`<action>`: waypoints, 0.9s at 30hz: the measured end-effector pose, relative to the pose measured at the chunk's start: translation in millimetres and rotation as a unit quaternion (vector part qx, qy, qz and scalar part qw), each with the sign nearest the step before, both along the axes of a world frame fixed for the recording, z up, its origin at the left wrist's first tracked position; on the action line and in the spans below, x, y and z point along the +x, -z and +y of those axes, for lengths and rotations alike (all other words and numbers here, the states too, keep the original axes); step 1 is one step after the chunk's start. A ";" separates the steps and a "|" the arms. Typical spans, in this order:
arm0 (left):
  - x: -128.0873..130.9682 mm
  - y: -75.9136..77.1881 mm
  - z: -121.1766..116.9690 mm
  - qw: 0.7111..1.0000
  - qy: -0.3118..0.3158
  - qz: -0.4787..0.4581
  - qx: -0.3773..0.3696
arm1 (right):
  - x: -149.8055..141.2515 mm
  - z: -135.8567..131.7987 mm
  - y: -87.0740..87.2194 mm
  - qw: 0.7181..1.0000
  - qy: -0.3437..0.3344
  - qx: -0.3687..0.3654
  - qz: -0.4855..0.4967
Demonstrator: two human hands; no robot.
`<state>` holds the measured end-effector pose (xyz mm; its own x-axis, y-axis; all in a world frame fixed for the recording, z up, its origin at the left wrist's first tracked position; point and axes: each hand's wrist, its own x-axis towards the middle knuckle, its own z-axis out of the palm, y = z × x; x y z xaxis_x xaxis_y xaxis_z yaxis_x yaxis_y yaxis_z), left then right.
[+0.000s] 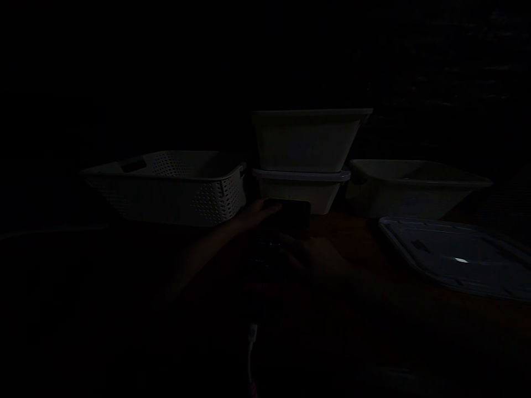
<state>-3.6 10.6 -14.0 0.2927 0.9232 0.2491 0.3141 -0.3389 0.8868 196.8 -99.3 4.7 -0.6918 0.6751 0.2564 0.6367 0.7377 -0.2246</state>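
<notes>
The left hand (258, 214) is touching a dark object (295, 213) before two stacked bins (307, 141); the right hand (321, 257) is lying nearby. Darkness is hiding both grips. A lid (456, 257) is lying unfitted.

Too dark to classify as home, shop or workshop. Noted as storage ware on a reddish-brown table (350, 229): a pale perforated plastic basket (166, 199), two stacked pale plastic tubs (307, 141), a separate pale open tub (406, 200), a flat bluish-grey plastic lid (468, 271).
</notes>
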 end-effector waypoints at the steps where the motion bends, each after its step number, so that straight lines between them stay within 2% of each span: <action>1: 0.0 0.1 0.1 1.000 0.001 0.001 0.004 | -1.6 -0.2 -0.3 1.000 -0.001 0.004 -0.008; 12: 0.7 5.6 5.0 1.000 -0.018 0.009 -0.015 | -10.6 0.1 -0.7 0.999 0.023 0.017 -0.021; 18: 2.8 -2.1 -2.1 1.000 0.002 -0.006 -0.028 | -7.4 1.1 0.5 1.000 0.029 0.000 0.001; 22: 3.9 -5.9 -5.7 0.999 -0.006 -0.008 -0.041 | -0.4 0.9 -3.4 0.999 0.009 -0.015 0.031; 27: 2.6 -3.3 -2.7 0.999 0.008 -0.017 -0.038 | 6.5 -2.1 -6.0 0.998 -0.013 -0.032 0.059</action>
